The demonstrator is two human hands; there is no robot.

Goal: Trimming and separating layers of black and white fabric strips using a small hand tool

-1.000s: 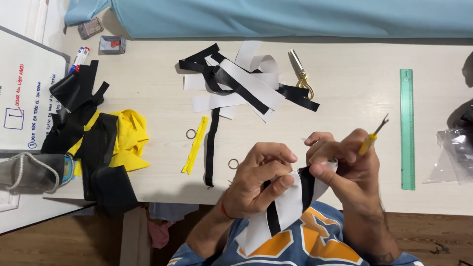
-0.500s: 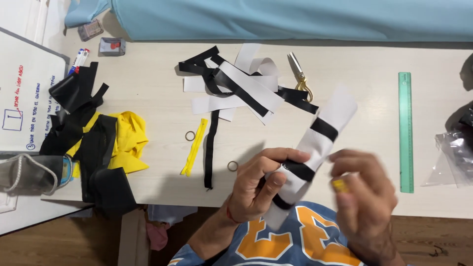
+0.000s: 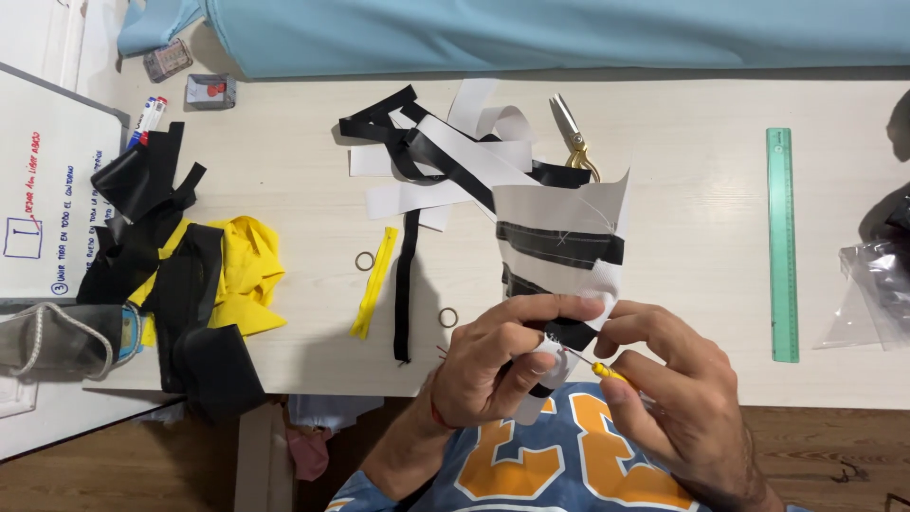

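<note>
Left hand (image 3: pixel 498 365) pinches the lower end of a white-and-black striped fabric piece (image 3: pixel 559 242), which rises above the grip; right hand (image 3: pixel 678 398), just beside, pinches a yellow-handled tool (image 3: pixel 609 373) at the fabric.

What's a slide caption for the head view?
Left hand holds a black-and-white strip piece; right hand works it with a yellow-handled tool.

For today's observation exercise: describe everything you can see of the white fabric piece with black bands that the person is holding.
The white fabric piece with black bands looks like stiff woven cloth, with two dark ribbon-like bands across it and loose thread ends on the upper one. It is held up over the pale table's front edge, fanning wider toward the top. The left hand pinches its narrow lower end; the right hand holds a small yellow-handled tool against it there.
</note>
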